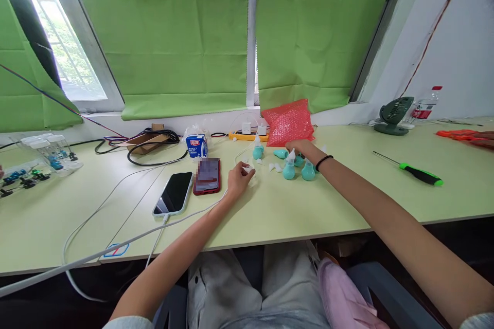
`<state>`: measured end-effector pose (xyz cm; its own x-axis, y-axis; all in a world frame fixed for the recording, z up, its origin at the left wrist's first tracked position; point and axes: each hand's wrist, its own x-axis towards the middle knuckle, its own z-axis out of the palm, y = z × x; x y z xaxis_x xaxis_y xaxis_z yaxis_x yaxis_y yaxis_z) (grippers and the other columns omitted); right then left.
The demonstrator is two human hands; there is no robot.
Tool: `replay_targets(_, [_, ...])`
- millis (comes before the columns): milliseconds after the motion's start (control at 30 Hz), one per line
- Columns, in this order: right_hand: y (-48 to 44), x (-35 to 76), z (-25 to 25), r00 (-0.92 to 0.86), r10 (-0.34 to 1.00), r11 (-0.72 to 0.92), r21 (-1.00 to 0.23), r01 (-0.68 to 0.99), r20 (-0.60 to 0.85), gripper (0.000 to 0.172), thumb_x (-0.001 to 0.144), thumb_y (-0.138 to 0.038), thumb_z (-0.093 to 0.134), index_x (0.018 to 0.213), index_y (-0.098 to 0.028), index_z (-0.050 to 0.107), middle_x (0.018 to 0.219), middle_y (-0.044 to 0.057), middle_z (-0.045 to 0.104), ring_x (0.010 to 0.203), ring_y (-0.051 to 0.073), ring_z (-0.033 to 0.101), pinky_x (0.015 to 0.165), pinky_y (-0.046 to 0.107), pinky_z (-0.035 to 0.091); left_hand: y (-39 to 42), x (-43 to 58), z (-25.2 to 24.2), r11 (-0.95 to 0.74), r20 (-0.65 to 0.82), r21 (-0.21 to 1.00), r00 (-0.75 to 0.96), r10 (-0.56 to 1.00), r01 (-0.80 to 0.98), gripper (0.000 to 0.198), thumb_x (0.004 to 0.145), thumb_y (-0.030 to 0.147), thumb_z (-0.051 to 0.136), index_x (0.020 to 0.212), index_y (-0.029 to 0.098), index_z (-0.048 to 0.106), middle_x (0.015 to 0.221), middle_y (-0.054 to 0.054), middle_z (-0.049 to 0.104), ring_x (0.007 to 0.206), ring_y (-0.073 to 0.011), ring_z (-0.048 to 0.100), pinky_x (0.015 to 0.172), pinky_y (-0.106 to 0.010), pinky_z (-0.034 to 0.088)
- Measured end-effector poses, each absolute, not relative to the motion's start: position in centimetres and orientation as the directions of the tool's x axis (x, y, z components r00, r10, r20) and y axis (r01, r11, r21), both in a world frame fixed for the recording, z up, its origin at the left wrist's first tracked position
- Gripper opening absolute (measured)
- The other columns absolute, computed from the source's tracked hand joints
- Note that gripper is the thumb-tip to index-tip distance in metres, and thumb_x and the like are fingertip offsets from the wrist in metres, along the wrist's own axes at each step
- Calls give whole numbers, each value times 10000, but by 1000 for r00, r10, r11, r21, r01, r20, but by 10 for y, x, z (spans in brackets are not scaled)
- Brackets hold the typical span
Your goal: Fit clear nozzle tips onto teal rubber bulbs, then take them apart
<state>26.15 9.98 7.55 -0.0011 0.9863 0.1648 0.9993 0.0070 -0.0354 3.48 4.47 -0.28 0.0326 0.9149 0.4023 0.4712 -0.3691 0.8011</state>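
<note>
My left hand (240, 180) is closed in a pinch on a small white plastic piece (248, 168), just above the table. My right hand (301, 148) reaches in behind a group of teal squeeze bulbs, fingers curled down; their tips are hidden, so what they hold I cannot make out. In front of it stand a teal bulb with a clear pointed nozzle (289, 169) and a round teal bulb (307, 171). Another nozzled bulb (258, 151) stands farther back, between the hands. A teal bulb (280, 153) lies on its side. Small white pieces (275, 167) are scattered nearby.
Behind the bulbs lie a red bubble-wrap pouch (288, 123) and a yellow power strip (247, 136). To the left are two phones (173, 193), a blue drink carton (196, 146) and a white cable (135, 239). A screwdriver (419, 173) and a small fan (394, 115) are on the right.
</note>
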Motion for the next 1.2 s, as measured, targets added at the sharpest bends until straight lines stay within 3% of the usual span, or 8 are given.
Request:
replay_targets(100, [108,264,87,-32,991,29,27,999,130,27,611,-98,579,615,-124,581,657,67,608,653,198,553,552,278,379,46,34,-3,-377,413,805,24,910,458,195,648,311,587,769,160,602,520,28,530,491,-107,473,501,-214,325])
replay_targets(233, [107,271,105,-76,965,59,75,995,250,204,655,-170,546,855,-133,545,924,116,570,832,230,523,632,300,379,48,33,-3,-411,452,807,5,892,423,220,662,321,586,799,156,635,530,25,526,505,-107,474,512,-218,338])
replay_targets(400, [89,254,114,-103,694,182,-35,983,713,276,762,-304,438,966,-120,467,990,145,497,918,254,462,685,340,380,52,31,-6,-467,518,810,-59,853,354,269,679,321,594,898,173,646,677,-10,597,621,-122,532,622,-236,406])
replay_targets(500, [70,226,98,-109,509,334,-79,939,854,258,769,-286,430,979,-136,436,996,134,471,934,244,443,734,361,388,54,31,-7,-440,471,864,-85,878,246,289,699,328,577,930,161,627,774,-43,630,713,-149,579,633,-245,443])
replay_targets(600, [48,196,65,-173,457,474,-75,877,873,240,752,-294,441,937,-142,432,961,128,455,940,237,434,794,374,384,55,32,-7,-391,398,916,-72,915,88,350,717,356,550,983,131,582,766,-64,635,720,-163,602,567,-235,470])
replay_targets(800, [28,166,8,-391,560,639,-80,765,731,253,671,-229,477,918,-183,444,1000,104,472,985,247,421,808,375,391,55,32,-6,-327,316,941,-126,941,-83,351,705,432,537,875,125,536,685,-45,614,571,-117,568,496,-222,465])
replay_targets(1033, [36,170,-2,-332,593,602,-131,787,734,275,631,-192,483,904,-167,469,915,88,512,948,252,430,836,372,375,53,29,-3,-301,280,947,-172,945,-113,341,687,481,525,618,153,462,480,50,414,406,-56,385,366,-166,328])
replay_targets(1200, [40,175,-4,-258,547,608,-166,777,796,279,620,-193,504,895,-170,465,882,74,519,902,245,454,883,407,333,50,31,-1,-256,253,964,-47,966,-79,311,683,437,525,582,167,410,432,66,383,367,-51,338,348,-165,295])
